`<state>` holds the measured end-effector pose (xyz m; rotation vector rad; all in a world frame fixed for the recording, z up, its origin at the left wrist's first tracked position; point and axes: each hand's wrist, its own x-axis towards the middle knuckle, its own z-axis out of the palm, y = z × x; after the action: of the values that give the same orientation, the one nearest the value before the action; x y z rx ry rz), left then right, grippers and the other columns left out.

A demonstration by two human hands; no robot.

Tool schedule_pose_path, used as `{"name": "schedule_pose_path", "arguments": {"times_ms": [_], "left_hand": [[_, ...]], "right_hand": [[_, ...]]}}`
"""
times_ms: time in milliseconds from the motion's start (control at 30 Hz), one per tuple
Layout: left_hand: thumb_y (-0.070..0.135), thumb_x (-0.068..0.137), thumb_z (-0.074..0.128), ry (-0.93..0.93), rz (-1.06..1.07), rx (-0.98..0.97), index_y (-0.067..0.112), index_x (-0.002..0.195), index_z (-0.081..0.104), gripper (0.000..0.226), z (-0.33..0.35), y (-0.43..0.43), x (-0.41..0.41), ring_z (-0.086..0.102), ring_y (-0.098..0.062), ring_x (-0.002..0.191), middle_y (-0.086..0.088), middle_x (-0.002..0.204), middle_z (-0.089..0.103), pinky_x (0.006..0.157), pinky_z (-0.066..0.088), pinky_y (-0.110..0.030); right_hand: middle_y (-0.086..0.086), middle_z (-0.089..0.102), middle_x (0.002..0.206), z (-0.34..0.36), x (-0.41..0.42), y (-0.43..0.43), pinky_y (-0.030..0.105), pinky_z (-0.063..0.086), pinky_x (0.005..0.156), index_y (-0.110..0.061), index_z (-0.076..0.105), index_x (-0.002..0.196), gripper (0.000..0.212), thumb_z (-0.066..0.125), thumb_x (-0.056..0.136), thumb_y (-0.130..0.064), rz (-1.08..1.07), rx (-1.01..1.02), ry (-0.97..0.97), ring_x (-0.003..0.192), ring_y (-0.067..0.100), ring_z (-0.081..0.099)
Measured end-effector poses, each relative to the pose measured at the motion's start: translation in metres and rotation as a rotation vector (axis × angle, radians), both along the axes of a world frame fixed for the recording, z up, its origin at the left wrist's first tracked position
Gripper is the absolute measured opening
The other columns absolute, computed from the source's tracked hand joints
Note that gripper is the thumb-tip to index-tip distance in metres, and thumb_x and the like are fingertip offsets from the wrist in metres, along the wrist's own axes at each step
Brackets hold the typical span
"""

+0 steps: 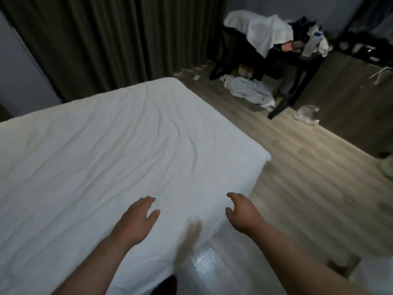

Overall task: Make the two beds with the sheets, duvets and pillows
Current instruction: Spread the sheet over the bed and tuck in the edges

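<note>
A bed [119, 150] covered by a white, slightly wrinkled sheet fills the left and centre of the view. My left hand [136, 220] lies flat on the sheet near the bed's near edge, fingers apart and holding nothing. My right hand [242, 211] hovers at the same edge, close to the bed's right corner, fingers curved and apart, also with nothing in it. No duvet or pillow lies on this bed.
Dark curtains [102, 39] hang behind the bed. A black table [295, 60] at the back right carries white linen [261, 28] and clutter. White laundry [251, 90] and a plastic bag [306, 114] lie on the wooden floor [308, 177]. Something white [374, 273] shows at the bottom right.
</note>
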<state>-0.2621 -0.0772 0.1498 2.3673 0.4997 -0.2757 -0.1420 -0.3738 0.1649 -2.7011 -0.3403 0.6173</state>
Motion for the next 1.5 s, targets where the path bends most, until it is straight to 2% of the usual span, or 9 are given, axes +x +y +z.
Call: {"name": "schedule_pose_path", "arguments": {"times_ms": [200,400,800,1033,1133,1267,1367,1433,1500], "left_hand": [[0.040,0.100,0.050,0.077,-0.017,-0.057,0.018,0.148,0.040,0.054,-0.047,-0.047,0.093,0.030,-0.014,0.145,0.001,0.157,0.034,0.118,0.019,-0.027],[0.038,0.100,0.051,0.179,0.041,-0.125,0.016,0.146,0.042,0.052,-0.092,-0.097,0.193,0.036,-0.015,0.142,0.000,0.155,0.039,0.118,0.025,-0.031],[0.037,0.098,0.055,0.110,-0.060,0.026,0.014,0.144,0.045,0.053,-0.034,-0.211,0.439,0.042,-0.020,0.137,-0.004,0.151,0.044,0.115,0.029,-0.031],[0.042,0.099,0.051,0.171,0.142,0.037,0.017,0.147,0.041,0.055,-0.055,-0.299,0.545,0.041,-0.021,0.137,-0.004,0.154,0.040,0.113,0.031,-0.033],[0.044,0.099,0.051,0.229,0.296,-0.018,0.018,0.147,0.041,0.056,-0.081,-0.330,0.569,0.044,-0.020,0.134,-0.003,0.153,0.040,0.111,0.032,-0.032],[0.045,0.095,0.058,0.336,0.461,-0.069,0.018,0.147,0.041,0.062,-0.130,-0.337,0.581,0.045,-0.019,0.134,-0.002,0.153,0.042,0.110,0.034,-0.031],[0.070,0.074,0.063,0.403,0.467,0.069,0.022,0.143,0.041,0.087,-0.175,-0.328,0.578,0.047,-0.023,0.129,-0.002,0.145,0.046,0.103,0.043,-0.039],[0.087,0.057,0.051,0.555,0.456,0.155,0.022,0.144,0.030,0.110,-0.218,-0.322,0.571,0.038,-0.027,0.134,-0.008,0.149,0.036,0.103,0.040,-0.045],[0.090,0.060,0.046,0.677,0.466,0.182,0.017,0.152,0.015,0.121,-0.264,-0.322,0.563,0.021,-0.033,0.145,-0.016,0.159,0.017,0.109,0.029,-0.053]], "right_hand": [[0.008,0.039,0.152,-0.029,0.077,-0.057,0.029,0.028,0.113,-0.014,0.035,0.151,0.056,0.050,0.098,-0.026,0.020,-0.021,0.072,0.140,0.024,0.037],[0.009,0.040,0.152,-0.054,0.196,-0.101,0.029,0.029,0.114,-0.014,0.035,0.151,0.056,0.049,0.098,-0.027,0.069,-0.096,0.163,0.140,0.024,0.037],[0.009,0.045,0.147,-0.011,0.424,-0.223,0.033,0.035,0.110,-0.015,0.039,0.148,0.054,0.049,0.097,-0.028,0.131,-0.101,0.091,0.135,0.027,0.041],[0.008,0.042,0.151,-0.045,0.577,-0.287,0.027,0.029,0.113,-0.015,0.036,0.151,0.056,0.050,0.099,-0.032,0.336,-0.070,0.092,0.138,0.024,0.039],[0.004,0.038,0.154,-0.077,0.625,-0.285,0.027,0.023,0.116,-0.018,0.033,0.153,0.058,0.049,0.100,-0.036,0.454,-0.052,0.099,0.141,0.021,0.035],[0.003,0.032,0.157,-0.136,0.645,-0.243,0.027,0.020,0.117,-0.019,0.026,0.155,0.066,0.052,0.098,-0.043,0.635,-0.027,0.231,0.143,0.020,0.030],[0.005,0.026,0.160,-0.187,0.648,-0.199,0.029,0.020,0.119,-0.020,0.020,0.157,0.074,0.055,0.096,-0.045,0.735,0.007,0.305,0.145,0.021,0.027],[0.007,0.024,0.160,-0.228,0.650,-0.163,0.031,0.022,0.119,-0.022,0.017,0.157,0.078,0.057,0.095,-0.045,0.780,0.027,0.311,0.145,0.024,0.027],[0.009,0.014,0.163,-0.264,0.651,-0.129,0.034,0.018,0.120,-0.028,0.008,0.158,0.083,0.058,0.094,-0.047,0.812,-0.002,0.332,0.149,0.028,0.019]]}}
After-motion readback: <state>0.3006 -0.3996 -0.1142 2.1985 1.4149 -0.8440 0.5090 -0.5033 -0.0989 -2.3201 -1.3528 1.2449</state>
